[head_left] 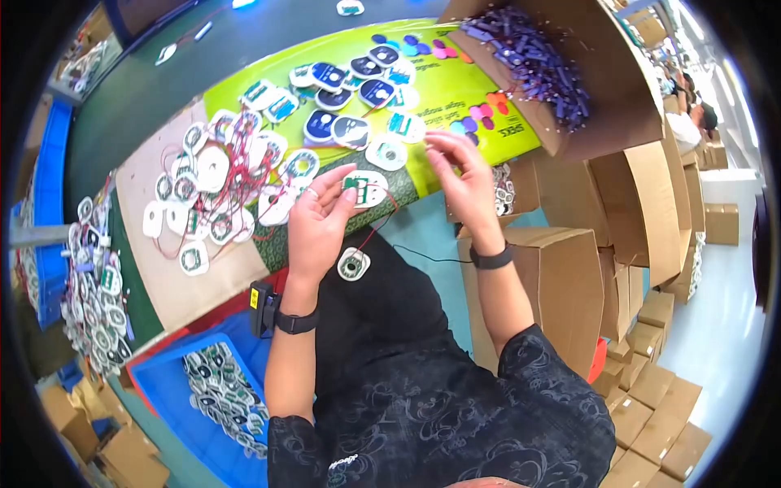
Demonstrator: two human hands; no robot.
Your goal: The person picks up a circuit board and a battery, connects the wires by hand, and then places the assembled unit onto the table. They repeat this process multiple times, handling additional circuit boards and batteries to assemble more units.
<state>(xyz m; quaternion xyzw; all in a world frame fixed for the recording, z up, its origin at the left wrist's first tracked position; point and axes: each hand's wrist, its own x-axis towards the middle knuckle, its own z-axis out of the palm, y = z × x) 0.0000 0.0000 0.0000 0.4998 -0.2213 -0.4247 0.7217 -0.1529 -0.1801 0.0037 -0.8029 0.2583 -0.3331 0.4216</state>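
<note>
Centrally, a yellow-green sheet (446, 88) carries dark printed lettering (514, 130) and coloured dots (493, 107). The left hand (319, 226) pinches a white-backed green circuit board (364, 189) near the sheet's lower edge. The right hand (462, 172) is half-open, fingers curled; its grip cannot be determined. Red wires (376, 231) join the board to a hanging round module (353, 264).

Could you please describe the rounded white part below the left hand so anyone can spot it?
Start at the yellow-green sheet on the table, then move to the left hand, which holds a white piece with a green circuit board. Follow the red wire down from that piece to the rounded white part. Unlike those on the table, it shows against black clothing.
</note>
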